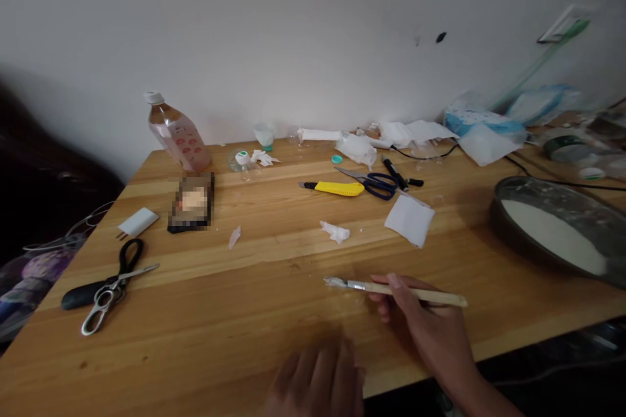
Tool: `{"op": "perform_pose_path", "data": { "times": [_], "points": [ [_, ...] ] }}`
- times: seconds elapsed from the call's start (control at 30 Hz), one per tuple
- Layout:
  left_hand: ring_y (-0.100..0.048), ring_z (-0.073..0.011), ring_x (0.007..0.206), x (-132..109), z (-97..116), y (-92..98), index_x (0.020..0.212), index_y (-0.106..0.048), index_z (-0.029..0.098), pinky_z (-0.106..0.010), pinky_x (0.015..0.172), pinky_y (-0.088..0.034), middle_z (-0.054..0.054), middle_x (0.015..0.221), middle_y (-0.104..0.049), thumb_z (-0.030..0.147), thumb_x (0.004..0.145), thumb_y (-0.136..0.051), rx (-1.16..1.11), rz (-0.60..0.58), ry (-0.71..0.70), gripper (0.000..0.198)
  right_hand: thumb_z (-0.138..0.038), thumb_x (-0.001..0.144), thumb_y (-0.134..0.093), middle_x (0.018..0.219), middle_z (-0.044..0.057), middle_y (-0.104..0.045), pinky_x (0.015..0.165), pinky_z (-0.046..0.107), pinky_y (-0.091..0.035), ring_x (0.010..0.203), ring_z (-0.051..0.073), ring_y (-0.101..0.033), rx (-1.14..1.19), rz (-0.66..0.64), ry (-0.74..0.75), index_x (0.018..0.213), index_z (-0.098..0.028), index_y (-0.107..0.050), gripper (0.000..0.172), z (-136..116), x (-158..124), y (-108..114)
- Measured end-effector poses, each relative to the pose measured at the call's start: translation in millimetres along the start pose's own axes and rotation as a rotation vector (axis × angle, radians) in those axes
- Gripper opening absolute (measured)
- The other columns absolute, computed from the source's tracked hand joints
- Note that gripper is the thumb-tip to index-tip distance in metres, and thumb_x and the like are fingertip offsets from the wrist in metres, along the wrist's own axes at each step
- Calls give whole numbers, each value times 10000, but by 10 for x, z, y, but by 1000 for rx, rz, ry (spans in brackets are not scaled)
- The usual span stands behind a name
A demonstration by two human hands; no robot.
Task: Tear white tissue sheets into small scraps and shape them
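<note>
My right hand point(425, 326) is closed on the pale wooden handle of a paintbrush point(443, 297). The brush lies nearly level above the table, its bristles pointing left and clumped with something whitish. Low in the view is my left hand point(315, 378), back upward and blurred by motion; its fingertips are hidden, and I cannot tell whether it grips anything. Beyond the brush tip, a crumpled white tissue point(335, 232) rests on the wooden table point(210, 313). Farther right sits a folded white paper square point(409, 219).
A yellow utility knife point(338, 189), dark-handled scissors point(379, 184) and a black marker point(394, 172) lie behind the tissue. At right stands a dark pan point(508, 221) holding white powder. At left are a pink bottle point(180, 137), a white charger point(139, 222) and silver scissors point(104, 303).
</note>
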State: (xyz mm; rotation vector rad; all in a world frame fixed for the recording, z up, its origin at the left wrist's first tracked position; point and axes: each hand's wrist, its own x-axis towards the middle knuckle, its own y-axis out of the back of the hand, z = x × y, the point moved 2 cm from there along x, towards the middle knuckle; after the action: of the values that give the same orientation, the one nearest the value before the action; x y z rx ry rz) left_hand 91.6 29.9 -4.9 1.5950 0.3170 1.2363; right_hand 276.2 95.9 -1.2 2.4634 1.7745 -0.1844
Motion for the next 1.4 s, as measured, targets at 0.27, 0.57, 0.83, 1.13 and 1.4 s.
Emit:
{"op": "perform_pose_path", "data": {
  "times": [0.27, 0.57, 0.83, 1.13, 1.4],
  "points": [
    [-609, -147, 485, 267, 224, -248, 1384, -548, 64, -302, 414, -501, 36, 687, -629, 258, 763, -794, 162, -201, -1, 696, -538, 824, -747, 713, 85, -754, 492, 272, -547, 530, 171, -642, -75, -48, 51, 845, -185, -809, 360, 54, 89, 58],
    [-570, -155, 443, 375, 258, -230, 1349, -595, 29, -282, 369, -479, 8, 636, -572, 253, 785, -695, 271, -272, -31, 615, -534, 853, -716, 730, 77, -761, 513, 292, -567, 555, 189, -659, -139, -61, 64, 877, -211, -814, 339, 50, 80, 59],
    [-551, -160, 421, 394, 330, -249, 1303, -633, 0, -274, 358, -472, -4, 590, -546, 245, 785, -678, 308, -254, -7, 574, -539, 831, -727, 704, 74, -754, 483, 307, -571, 528, 198, -654, -133, -52, 91, 841, -211, -810, 338, 3, 79, 39],
    [-564, -158, 403, 398, 323, -253, 1152, -729, 19, -272, 343, -488, -18, 573, -581, 232, 705, -750, 304, -215, 28, 495, -509, 839, -738, 756, 65, -760, 501, 276, -561, 545, 170, -645, -86, -50, 64, 870, -215, -801, 302, 40, 64, 42],
    [-568, -153, 389, 460, 288, -241, 1100, -757, 44, -268, 327, -498, -18, 563, -612, 178, 593, -773, 285, -200, 48, 525, -496, 905, -670, 743, 27, -724, 581, 252, -581, 610, 158, -661, -145, -140, 194, 981, -231, -737, 283, -8, 75, 32]
  ]
}}
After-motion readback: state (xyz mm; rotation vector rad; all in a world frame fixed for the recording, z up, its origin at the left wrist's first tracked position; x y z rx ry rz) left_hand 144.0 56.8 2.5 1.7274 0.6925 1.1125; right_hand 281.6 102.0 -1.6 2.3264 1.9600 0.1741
